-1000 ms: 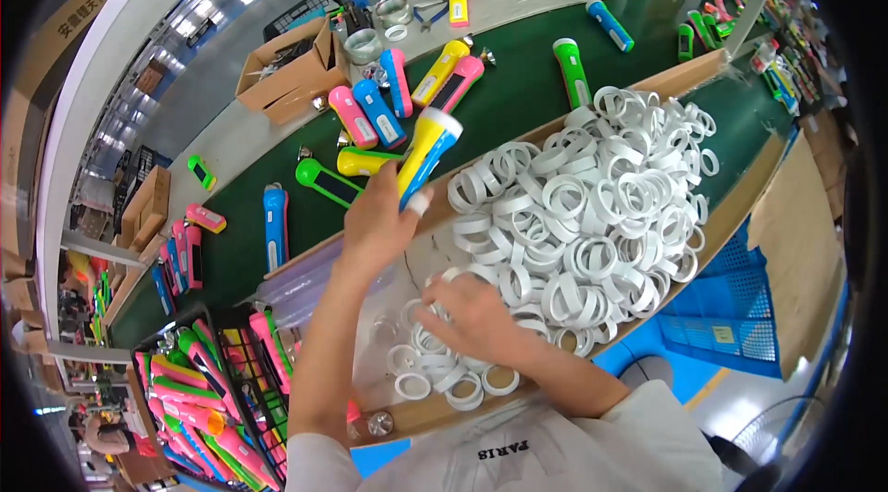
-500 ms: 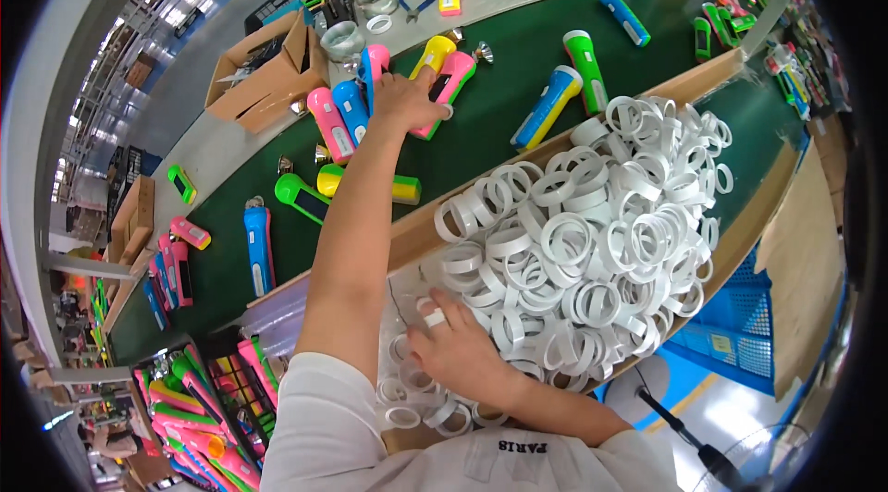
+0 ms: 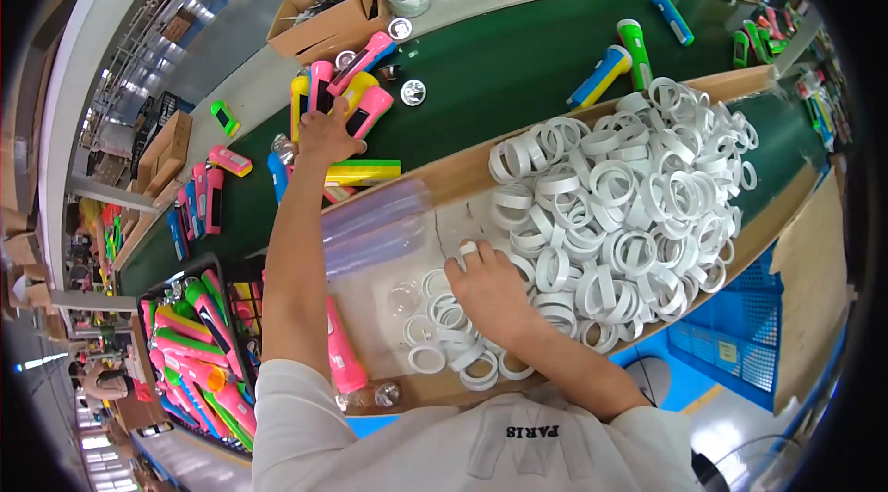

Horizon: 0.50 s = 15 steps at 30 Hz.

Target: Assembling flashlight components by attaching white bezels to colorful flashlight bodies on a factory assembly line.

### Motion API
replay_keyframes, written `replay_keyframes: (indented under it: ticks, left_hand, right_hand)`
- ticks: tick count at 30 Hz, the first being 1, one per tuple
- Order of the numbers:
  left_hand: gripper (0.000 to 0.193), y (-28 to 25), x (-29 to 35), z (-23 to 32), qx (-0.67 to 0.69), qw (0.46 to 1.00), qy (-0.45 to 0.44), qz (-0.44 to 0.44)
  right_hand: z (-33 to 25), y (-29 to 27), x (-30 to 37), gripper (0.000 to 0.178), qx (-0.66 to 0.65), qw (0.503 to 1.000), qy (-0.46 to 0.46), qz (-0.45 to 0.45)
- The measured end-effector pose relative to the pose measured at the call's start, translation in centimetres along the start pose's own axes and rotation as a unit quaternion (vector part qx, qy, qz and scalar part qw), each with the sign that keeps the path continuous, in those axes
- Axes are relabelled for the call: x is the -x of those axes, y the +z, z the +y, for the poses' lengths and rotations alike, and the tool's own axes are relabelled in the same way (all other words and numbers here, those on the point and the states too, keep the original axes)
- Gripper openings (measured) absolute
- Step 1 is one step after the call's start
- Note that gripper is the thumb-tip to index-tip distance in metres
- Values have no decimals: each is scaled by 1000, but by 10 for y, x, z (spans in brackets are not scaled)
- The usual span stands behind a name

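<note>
1. Upper left of centre, the left hand (image 3: 331,133) is resting on a tight bunch with a yellow flashlight (image 3: 360,90) and a pink flashlight (image 3: 372,111), on the green table (image 3: 499,57). Whether its grip is clamped on either, I cannot tell. Lifting one could be dragging its neighbour along, because they are crowding together.
2. Just right of that bunch, a silver lamp cup (image 3: 413,92) is lying loose; a sideways sweep could be knocking it off.
3. At centre, the right hand (image 3: 492,293) is resting beside the white rings (image 3: 629,205), its fingers curling, its hold hidden. A careless push could be spilling rings over the cardboard tray's (image 3: 740,82) rim.
</note>
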<state>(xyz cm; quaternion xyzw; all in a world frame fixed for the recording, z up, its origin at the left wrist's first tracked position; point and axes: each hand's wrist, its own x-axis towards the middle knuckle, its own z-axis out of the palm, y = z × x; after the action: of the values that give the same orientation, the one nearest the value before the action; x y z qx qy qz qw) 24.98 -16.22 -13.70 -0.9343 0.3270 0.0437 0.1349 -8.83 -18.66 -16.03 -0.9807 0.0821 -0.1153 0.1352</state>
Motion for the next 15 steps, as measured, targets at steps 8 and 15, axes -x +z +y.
replay_keyframes:
  ticks: [8, 15]
  left_hand:
    - [30, 6, 71, 5, 215, 896, 319, 222]
    - [14, 5, 113, 30, 150, 852, 457, 209]
  right_hand:
    - [5, 39, -41, 20, -20, 1000, 0, -22]
    - [11, 18, -32, 32, -182, 980, 70, -47]
